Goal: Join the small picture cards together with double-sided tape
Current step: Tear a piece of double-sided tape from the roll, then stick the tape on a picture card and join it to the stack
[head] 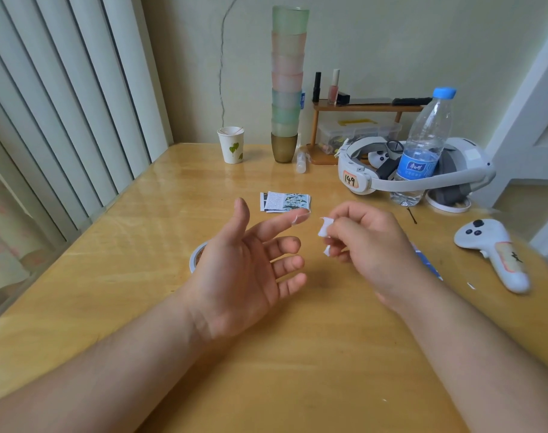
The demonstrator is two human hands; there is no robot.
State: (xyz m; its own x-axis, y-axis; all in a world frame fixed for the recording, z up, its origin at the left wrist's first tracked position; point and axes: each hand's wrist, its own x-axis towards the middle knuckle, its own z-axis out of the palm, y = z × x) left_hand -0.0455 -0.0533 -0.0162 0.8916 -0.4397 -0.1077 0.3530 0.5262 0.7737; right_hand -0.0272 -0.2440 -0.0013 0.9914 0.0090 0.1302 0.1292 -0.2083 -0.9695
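My left hand (251,260) hovers palm up over the wooden table (141,276), fingers relaxed, with a small clear piece of tape (300,218) stuck on its index fingertip. My right hand (369,245) pinches a crumpled white strip of tape backing (324,231) between thumb and fingers. A small pile of picture cards (286,201) with a blue flower print lies on the table just beyond both hands. The tape roll (196,256) peeks out from behind my left hand. Another blue card (427,260) is partly hidden under my right wrist.
At the back stand a paper cup (232,145), a tall stack of coloured cups (286,85), a small wooden shelf (363,107), a white headset (416,167) and a water bottle (422,145). A white controller (494,254) lies at the right edge.
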